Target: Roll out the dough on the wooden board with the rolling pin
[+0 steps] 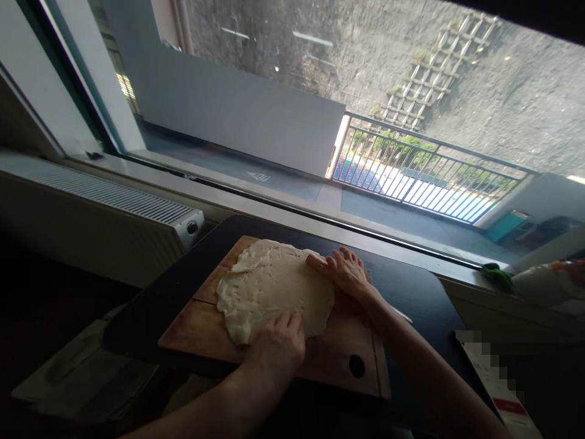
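A broad, thin sheet of pale dough [278, 283] with an uneven, folded edge and small dimples lies on a wooden board [320, 360]. My left hand [281, 338] is at the near edge of the dough, its fingers bent and close together against it. Their tips are hidden, so the exact hold is not plain. On the far right edge of the dough rests my right hand [345, 271], thumb stretched out to the left over the dough and fingers spread. The board has a dark round hole in its near right corner.
A dark table [402, 280] bears the board, with a thin white object [402, 314] beside my right forearm. Behind it runs a windowsill [292, 213], with a radiator [137, 210] at left. A blurred pale container [543, 283] and green item [497, 275] stand at right.
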Motion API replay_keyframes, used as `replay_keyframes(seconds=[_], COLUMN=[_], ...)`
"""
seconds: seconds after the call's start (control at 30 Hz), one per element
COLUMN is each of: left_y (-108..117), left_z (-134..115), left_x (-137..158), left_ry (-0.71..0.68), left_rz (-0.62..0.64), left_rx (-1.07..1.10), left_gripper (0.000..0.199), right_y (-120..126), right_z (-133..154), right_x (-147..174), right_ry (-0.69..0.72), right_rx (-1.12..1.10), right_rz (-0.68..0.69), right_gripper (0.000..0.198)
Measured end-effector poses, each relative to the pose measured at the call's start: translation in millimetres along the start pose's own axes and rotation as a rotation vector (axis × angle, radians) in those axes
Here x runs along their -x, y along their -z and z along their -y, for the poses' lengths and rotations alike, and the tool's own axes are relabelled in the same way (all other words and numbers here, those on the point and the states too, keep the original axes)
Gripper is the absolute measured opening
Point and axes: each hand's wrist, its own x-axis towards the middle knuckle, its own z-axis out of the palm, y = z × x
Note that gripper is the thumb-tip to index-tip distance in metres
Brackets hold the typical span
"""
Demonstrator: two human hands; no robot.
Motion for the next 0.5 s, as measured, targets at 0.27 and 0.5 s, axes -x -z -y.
replay_keyframes(seconds=[0.27, 0.5], left_y=[28.2, 54.9], left_z=[-6.0, -12.3], left_x=[-12.6, -12.4], left_ry=[0.102, 0.072], left_rz=[-0.043, -0.052], left_rx=[-0.088, 0.000], left_gripper=[0.024, 0.021], right_y=[30.9, 27.5], right_z=[-60.1, -57.2], right_x=[94.9, 121.5], right_ry=[0.117, 0.194], right_rx=[-0.309, -0.191], right_rz=[0.144, 0.081], right_gripper=[0.043, 0.025])
